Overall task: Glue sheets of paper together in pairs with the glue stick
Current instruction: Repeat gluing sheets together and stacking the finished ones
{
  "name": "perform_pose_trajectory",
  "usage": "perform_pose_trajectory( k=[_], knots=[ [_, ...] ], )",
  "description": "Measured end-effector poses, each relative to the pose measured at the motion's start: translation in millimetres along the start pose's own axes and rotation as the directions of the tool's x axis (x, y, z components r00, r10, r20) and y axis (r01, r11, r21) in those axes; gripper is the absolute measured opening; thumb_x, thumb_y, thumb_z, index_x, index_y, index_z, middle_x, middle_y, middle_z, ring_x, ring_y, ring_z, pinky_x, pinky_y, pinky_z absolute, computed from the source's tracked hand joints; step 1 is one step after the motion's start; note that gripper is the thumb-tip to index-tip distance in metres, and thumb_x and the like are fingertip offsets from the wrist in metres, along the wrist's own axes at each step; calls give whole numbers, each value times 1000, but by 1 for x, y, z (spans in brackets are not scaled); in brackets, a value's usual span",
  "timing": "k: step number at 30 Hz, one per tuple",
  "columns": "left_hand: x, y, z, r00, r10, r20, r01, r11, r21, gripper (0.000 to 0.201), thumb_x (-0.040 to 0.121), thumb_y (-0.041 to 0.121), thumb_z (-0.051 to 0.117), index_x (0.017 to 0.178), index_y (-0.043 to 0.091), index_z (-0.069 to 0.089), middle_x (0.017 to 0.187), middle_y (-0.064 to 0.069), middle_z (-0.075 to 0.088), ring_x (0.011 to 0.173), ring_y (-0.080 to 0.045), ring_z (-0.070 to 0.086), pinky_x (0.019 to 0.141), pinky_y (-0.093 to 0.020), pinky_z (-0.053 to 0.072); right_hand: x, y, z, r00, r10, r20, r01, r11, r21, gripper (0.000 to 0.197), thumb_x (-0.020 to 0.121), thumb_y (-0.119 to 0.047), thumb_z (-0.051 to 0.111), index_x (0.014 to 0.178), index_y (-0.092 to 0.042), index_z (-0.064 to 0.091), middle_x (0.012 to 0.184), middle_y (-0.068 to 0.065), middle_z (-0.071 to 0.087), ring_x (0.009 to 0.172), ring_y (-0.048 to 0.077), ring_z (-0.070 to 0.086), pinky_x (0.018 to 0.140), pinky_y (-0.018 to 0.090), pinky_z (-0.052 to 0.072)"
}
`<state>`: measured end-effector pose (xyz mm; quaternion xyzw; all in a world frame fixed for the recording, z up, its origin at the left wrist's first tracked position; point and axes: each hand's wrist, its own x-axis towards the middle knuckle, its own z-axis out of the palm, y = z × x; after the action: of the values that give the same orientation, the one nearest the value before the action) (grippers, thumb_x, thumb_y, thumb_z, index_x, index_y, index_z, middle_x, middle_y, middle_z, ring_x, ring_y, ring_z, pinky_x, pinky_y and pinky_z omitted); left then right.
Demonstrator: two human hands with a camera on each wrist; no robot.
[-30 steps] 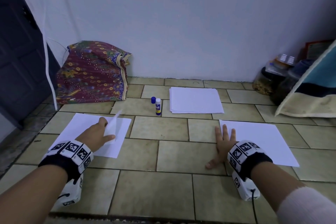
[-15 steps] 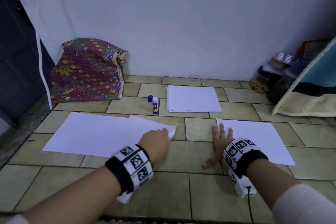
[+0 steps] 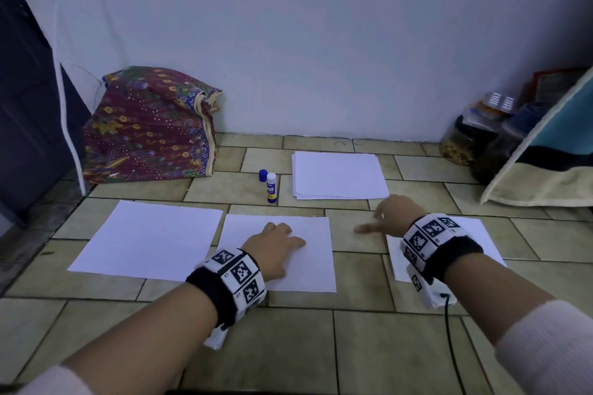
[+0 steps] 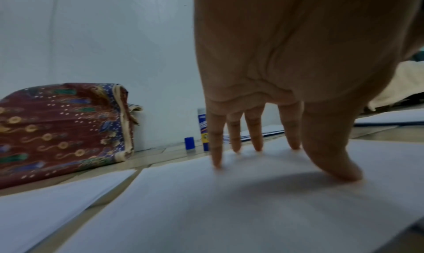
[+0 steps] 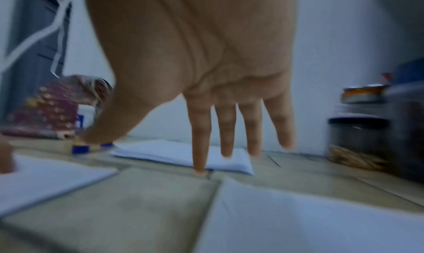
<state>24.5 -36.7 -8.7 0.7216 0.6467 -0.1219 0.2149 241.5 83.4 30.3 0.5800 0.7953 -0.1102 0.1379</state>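
Observation:
Three white sheets lie on the tiled floor: a left sheet (image 3: 147, 239), a middle sheet (image 3: 316, 261) and a right sheet (image 3: 481, 234) partly under my right wrist. My left hand (image 3: 272, 245) rests on the middle sheet (image 4: 206, 202) with straight fingers (image 4: 254, 139) pressing it flat. My right hand (image 3: 390, 215) hovers open over the floor between the middle and right sheets, fingers (image 5: 226, 130) spread, holding nothing. The uncapped glue stick (image 3: 271, 187) stands upright by its blue cap (image 3: 263, 175), left of the paper stack (image 3: 338, 175).
A patterned maroon cloth bundle (image 3: 147, 125) sits against the wall at back left. Jars and containers (image 3: 471, 138) and a towel-like cloth (image 3: 545, 176) crowd the back right corner. A dark door (image 3: 22, 90) stands at the left.
My left hand carried a sheet from the left sheet to the middle and laid it flat. My right hand lifted off the floor and moved forward.

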Motion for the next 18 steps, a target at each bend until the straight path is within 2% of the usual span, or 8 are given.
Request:
perform_pose_trajectory(
  k=[2,4,5,8,10,14,16,18],
  knots=[
    [0,-7,2,996,-77,53,79,995,-54,80,91,31,62,153,32,12,160,-4,-4,146,-34,-9,114,-61,17,6,-11,-10,976,-48,-213,89,978,186,55,80,-62,60,104,-13,68,117,2,61,109,19,57,88,31,46],
    [3,-14,5,987,-125,98,133,988,-75,85,91,41,60,153,35,2,160,-1,-15,144,-41,-16,110,-67,13,13,-30,-17,929,-111,-354,244,902,357,31,83,-46,66,98,-18,70,114,-2,64,105,15,58,82,26,43],
    [4,-17,6,984,-135,114,143,987,-69,86,91,44,58,153,37,-1,160,-1,-16,143,-43,-15,109,-68,14,17,-41,-21,919,-154,-362,304,862,405,25,83,-40,68,97,-19,70,111,-3,66,100,13,59,79,24,41],
    [6,-20,7,981,-132,140,141,988,-62,86,91,47,56,152,38,-4,160,0,-18,143,-45,-15,109,-67,12,35,-78,-25,916,-276,-293,386,805,450,23,84,-31,70,101,-16,70,106,-3,68,87,6,56,80,19,39],
    [8,-21,8,980,-132,149,145,987,-75,86,91,47,56,152,39,-4,160,1,-18,143,-44,-16,109,-67,11,50,-101,-23,927,-294,-234,372,806,461,30,83,-30,71,108,-15,68,107,0,67,89,7,56,83,20,43],
    [12,-21,12,977,-155,144,166,984,-68,85,92,46,56,151,41,-5,159,4,-20,143,-43,-18,109,-67,9,73,-133,-10,955,-261,-142,296,787,541,49,79,-28,76,124,-17,59,115,3,62,97,14,57,82,24,46],
    [12,-21,12,978,-154,143,164,984,-62,84,93,46,55,151,41,-6,159,3,-20,142,-44,-18,110,-67,10,81,-144,-2,958,-257,-128,285,801,526,48,79,-27,75,123,-16,59,115,4,63,104,17,59,83,24,44],
    [12,-21,12,979,-148,144,157,986,-56,84,93,47,54,151,41,-6,159,3,-19,142,-44,-18,110,-67,10,85,-149,3,961,-245,-125,275,829,487,35,81,-26,73,113,-11,65,107,6,65,100,20,60,80,25,44]
  ],
)
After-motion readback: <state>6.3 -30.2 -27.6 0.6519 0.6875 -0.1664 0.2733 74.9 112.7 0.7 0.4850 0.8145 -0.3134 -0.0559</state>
